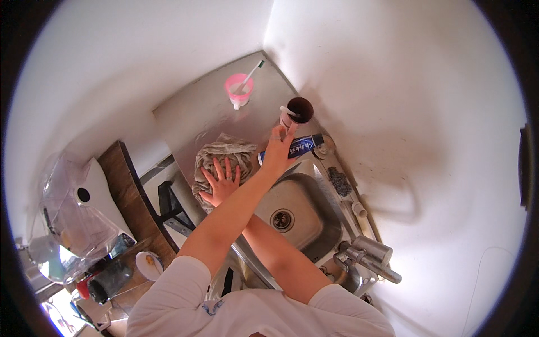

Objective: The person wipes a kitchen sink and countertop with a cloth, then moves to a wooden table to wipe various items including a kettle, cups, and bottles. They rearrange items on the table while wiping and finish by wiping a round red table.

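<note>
My forearms cross, the left over the right. Reaching to the right, my left hand (277, 148) has its fingers closed on the lower side of a tilted pink cup (284, 121) with a dark brown inside; a pale curved piece shows at its rim. Behind that hand lies a blue toothpaste tube (303, 146) with a dark cap, partly hidden by the fingers. My right hand (223, 184) rests flat with spread fingers on a crumpled grey-brown cloth (224, 150) on the steel counter. Farther back stands a pink and white cup (239, 90) with a toothbrush (254, 73) in it.
The steel sink (297, 210) with its drain is right of my arms, a faucet (368, 255) at its near right. A dark scrubber (339, 182) lies on the sink's wall-side ledge. White walls enclose the metal counter (191, 106). A brown wooden board (126, 180) and a clear plastic container (70, 208) are left.
</note>
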{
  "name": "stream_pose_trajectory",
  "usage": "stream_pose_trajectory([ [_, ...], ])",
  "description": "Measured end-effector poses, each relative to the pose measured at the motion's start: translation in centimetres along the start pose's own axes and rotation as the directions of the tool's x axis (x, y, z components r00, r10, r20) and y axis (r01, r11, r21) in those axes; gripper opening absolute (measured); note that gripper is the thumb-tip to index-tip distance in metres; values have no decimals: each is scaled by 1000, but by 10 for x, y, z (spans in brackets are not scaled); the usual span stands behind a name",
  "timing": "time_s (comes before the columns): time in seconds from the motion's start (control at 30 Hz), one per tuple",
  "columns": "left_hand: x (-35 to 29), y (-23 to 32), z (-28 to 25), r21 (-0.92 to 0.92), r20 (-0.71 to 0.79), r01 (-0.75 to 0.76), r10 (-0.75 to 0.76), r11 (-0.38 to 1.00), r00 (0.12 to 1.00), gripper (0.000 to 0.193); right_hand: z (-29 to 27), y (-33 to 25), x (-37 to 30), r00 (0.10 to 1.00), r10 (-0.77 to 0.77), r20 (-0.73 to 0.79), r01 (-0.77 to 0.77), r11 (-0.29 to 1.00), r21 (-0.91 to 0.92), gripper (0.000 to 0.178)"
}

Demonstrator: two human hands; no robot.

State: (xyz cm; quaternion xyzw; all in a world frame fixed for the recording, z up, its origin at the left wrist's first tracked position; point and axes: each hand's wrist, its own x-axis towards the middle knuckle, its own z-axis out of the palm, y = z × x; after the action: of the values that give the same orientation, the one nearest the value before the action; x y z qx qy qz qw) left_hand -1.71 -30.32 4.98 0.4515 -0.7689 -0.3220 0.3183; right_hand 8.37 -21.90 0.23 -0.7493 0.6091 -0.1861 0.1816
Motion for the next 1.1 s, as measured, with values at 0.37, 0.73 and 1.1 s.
stream_pose_trajectory([
  [0.37, -26, -15, -16, 390, 115, -75, 32, 918, 993, 64, -11, -5, 1, 998, -32, 46, 32, 999, 1, 80],
  [0.73, -188, -76, -110, 454, -201, 386, -330, 803, 922, 58, -9, 28, 25, 990, -109, -90, 89, 975, -202, 56],
  [1.1, -49, -203, -185, 551, -321, 264, -91, 792, 943, 46, 35, 24, 215, 985, -53, -164, 25, 986, -167, 59],
])
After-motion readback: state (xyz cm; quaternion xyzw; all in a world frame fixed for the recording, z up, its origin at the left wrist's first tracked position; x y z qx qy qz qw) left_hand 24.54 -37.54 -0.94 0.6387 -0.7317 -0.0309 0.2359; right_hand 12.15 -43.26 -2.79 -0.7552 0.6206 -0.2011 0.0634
